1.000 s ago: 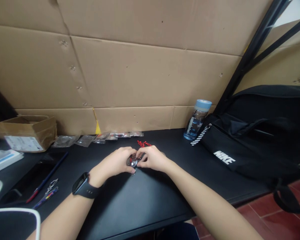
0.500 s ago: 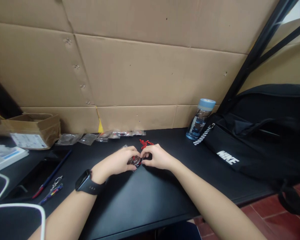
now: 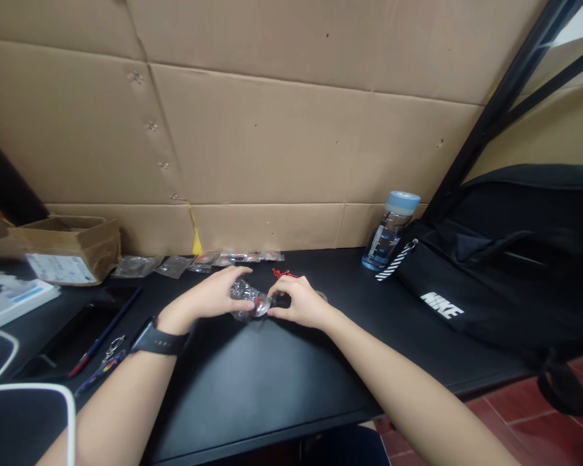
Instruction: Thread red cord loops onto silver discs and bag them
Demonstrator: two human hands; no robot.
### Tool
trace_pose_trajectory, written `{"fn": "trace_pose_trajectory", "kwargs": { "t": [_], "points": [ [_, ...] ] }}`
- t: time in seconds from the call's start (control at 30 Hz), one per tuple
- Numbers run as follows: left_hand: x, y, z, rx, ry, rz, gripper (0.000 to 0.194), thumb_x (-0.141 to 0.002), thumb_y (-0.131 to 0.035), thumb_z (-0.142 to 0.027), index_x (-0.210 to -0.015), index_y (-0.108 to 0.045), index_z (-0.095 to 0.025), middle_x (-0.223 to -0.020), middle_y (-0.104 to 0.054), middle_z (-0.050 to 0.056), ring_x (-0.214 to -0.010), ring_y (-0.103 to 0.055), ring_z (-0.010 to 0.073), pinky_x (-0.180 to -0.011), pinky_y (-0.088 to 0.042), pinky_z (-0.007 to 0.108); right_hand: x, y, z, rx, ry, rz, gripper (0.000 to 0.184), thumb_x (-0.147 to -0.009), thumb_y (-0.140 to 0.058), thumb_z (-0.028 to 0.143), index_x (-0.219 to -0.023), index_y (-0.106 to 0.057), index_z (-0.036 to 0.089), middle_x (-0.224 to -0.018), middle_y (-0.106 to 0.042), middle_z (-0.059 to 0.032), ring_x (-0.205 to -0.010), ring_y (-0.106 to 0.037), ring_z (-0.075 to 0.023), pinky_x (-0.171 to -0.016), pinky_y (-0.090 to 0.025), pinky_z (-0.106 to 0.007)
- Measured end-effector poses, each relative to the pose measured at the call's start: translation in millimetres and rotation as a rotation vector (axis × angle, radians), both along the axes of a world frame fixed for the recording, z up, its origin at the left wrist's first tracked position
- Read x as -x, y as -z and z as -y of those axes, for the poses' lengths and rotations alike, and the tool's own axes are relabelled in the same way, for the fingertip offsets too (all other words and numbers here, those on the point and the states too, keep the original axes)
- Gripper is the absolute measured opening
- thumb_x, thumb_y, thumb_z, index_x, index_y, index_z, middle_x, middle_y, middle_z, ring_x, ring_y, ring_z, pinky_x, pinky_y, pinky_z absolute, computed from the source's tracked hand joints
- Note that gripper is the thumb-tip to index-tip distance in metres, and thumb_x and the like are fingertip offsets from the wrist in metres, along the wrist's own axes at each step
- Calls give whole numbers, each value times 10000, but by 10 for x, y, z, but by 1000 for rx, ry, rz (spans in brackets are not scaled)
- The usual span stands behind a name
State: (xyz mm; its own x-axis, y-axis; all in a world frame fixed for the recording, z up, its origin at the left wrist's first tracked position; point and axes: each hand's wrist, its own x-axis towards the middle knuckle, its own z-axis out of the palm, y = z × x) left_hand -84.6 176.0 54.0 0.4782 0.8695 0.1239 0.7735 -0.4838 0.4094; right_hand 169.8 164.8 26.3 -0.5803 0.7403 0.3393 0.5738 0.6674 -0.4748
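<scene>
My left hand (image 3: 208, 294) has its thumb and fingers spread apart around a crinkled clear plastic bag (image 3: 241, 291), the thumb resting against it. At the right end of the bag is a round, shiny disc (image 3: 262, 306) with a small red mark. My right hand (image 3: 298, 301) pinches that disc at its right edge with thumb and fingertips. Whether part of the disc is still inside the plastic, I cannot tell. Just behind my right hand lies a tangle of red cord (image 3: 282, 273), and a small round edge (image 3: 323, 296) shows beyond my knuckles.
Several flat clear packets (image 3: 175, 266) lie along the cardboard wall (image 3: 272, 142). At left are an open carton (image 3: 90, 249), a dark tablet (image 3: 72, 343), a pen (image 3: 109, 327), a keychain (image 3: 104, 369) and a white cable (image 3: 34, 388). A water bottle (image 3: 386, 233) and black bag (image 3: 495, 278) stand right.
My left hand has opened from its grip and shifted left, baring more of the crinkled plastic. My right hand has come to pinch the disc's edge. The view has shifted slightly.
</scene>
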Motion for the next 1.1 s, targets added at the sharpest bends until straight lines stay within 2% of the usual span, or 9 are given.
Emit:
{"fn": "trace_pose_trajectory", "kwargs": {
  "t": [0.1,0.27,0.4,0.5,0.6,0.7,0.8,0.93,1.1],
  "points": [
    [38,-9,-16,66,-37,-60,855,-729,-774,-614,-1412,-562,-145,-1442,-604,202,-1307,-596,368,-1096,-469,455,16,13,2,18,-14,6,264,-812,-845,361,-1008,-721,233,-1016,-755,-22,-999,-680,-213,-948,-356,-359],
    [-59,-45,67,117,47,-95,827,-732,-763,-630,-1404,-593,-179,-1442,-627,147,-1309,-604,349,-1097,-465,428,-9,-57,33,27,-89,52,203,-831,-820,363,-985,-753,248,-1010,-782,-15,-1014,-697,-222,-985,-325,-381],
    [-99,-73,93,163,102,-97,845,-727,-788,-596,-1437,-560,-197,-1465,-610,126,-1316,-598,326,-1102,-457,400,-24,-102,49,71,-94,53,191,-800,-845,339,-922,-749,228,-924,-780,3,-913,-709,-188,-969,-360,-359],
    [-119,-18,58,121,179,-109,816,-693,-843,-508,-1406,-581,-207,-1485,-584,128,-1350,-562,331,-1133,-423,402,-5,-98,51,103,-71,-18,240,-751,-877,289,-897,-707,201,-856,-750,11,-828,-689,-159,-868,-439,-293],
    [-132,64,16,109,217,-136,789,-690,-855,-486,-1387,-595,-220,-1539,-522,129,-1422,-486,343,-1179,-368,413,20,-74,41,128,-54,-75,272,-736,-888,292,-864,-670,191,-815,-722,13,-768,-664,-143,-782,-472,-255],
    [-125,116,-5,102,176,-133,881,-670,-867,-489,-1442,-535,-226,-1620,-407,146,-1503,-370,344,-1214,-315,428,30,-51,26,135,-38,-69,247,-754,-875,290,-876,-682,197,-803,-718,17,-739,-648,-136,-777,-476,-258],
    [-106,132,-14,55,99,-127,1030,-622,-900,-495,-1511,-452,-232,-1665,-311,169,-1538,-275,375,-1233,-247,500,20,-53,29,119,-53,-45,184,-774,-834,249,-900,-708,203,-800,-708,15,-743,-638,-136,-776,-480,-262],
    [-112,124,-26,11,129,-133,908,-640,-918,-406,-1452,-517,-326,-1640,-372,104,-1516,-290,387,-1201,-236,569,5,-86,61,101,-75,-74,196,-785,-707,138,-968,-696,209,-824,-705,20,-739,-632,-128,-768,-491,-252],
    [-130,63,-13,-156,121,-111,864,-633,-930,-249,-1402,-556,-372,-1633,-385,46,-1516,-230,400,-1189,-149,633,15,-80,54,116,6,-92,151,-852,-633,144,-981,-687,202,-796,-727,18,-685,-640,-123,-750,-487,-256]
  ]
}}
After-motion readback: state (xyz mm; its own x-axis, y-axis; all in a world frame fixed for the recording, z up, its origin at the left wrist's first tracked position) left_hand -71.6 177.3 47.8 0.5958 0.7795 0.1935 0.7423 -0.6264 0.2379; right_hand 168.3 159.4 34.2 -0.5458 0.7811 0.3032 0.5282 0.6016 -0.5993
